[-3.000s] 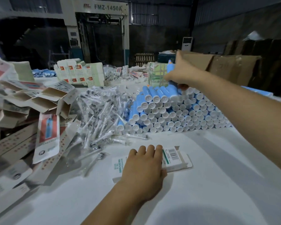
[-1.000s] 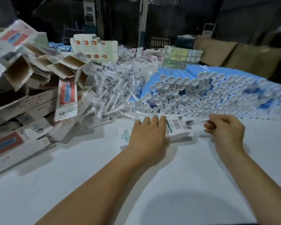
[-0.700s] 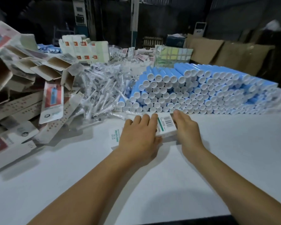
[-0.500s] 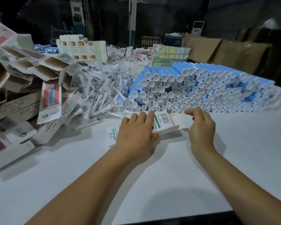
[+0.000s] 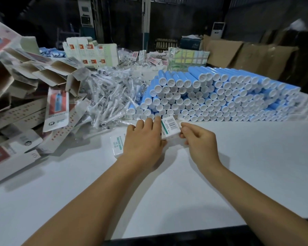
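L hand is lying flat on the white box, fingers straight, pressing it to the table just before the blue tubes. R hand, hovering open 0.5 s ago, is now pinching the box's barcode end w/ thumb & fingers.

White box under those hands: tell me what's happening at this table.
A person is packing at a white table. The left hand presses flat on a white box lying on it, while the right hand pinches the box's barcode end, apparently working the flap. Behind are a stack of blue tubes, a heap of bagged brush heads and loose cartons.
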Available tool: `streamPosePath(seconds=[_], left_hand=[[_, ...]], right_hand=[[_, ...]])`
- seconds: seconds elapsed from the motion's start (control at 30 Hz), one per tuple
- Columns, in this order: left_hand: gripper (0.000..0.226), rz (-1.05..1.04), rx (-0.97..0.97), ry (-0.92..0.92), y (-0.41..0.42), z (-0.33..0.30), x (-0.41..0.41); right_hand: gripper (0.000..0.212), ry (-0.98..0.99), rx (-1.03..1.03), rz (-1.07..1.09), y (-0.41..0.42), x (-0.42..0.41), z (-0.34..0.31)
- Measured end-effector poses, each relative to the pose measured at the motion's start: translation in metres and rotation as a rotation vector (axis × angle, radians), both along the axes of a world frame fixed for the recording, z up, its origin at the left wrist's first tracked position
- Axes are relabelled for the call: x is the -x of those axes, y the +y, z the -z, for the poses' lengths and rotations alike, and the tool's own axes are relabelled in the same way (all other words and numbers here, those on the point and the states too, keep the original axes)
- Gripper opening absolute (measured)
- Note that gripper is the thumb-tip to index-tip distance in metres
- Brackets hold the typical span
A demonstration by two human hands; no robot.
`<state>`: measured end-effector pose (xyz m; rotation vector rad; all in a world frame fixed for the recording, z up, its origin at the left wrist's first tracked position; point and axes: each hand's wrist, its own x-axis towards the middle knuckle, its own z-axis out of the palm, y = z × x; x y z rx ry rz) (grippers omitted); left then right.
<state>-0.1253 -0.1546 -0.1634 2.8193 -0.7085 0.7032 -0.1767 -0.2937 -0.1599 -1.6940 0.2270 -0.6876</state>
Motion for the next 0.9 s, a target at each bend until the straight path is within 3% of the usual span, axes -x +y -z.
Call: streamPosePath(seconds=[0.23, 0.3, 0.4, 0.77, 0.9], left_hand=[[0.072, 0.075, -0.075, -0.049, 0.000, 0.005, 0.009], [0.072, 0.096, -0.096, -0.050, -0.002, 0.007, 0.011], [0.072, 0.091, -0.100, -0.052, -0.004, 0.006, 0.012], [0.068, 0.062, -0.109, -0.078, -0.012, 0.004, 0.024], [0.070, 0.051, -0.084, -0.072, -0.010, 0.003, 0.021]], right_hand=[[0.057, 0.089, 0.067, -0.052, -0.010, -0.006, 0.002], [0.051, 0.113, 0.053, -0.063, -0.009, -0.006, 0.002], [0.015, 0.105, 0.029, -0.017, -0.008, -0.005, 0.002], [0.013, 0.122, 0.224, 0.095, 0.004, -0.001, 0.004], [0.016, 0.034, 0.361, 0.113, -0.003, 0.002, 0.001]])
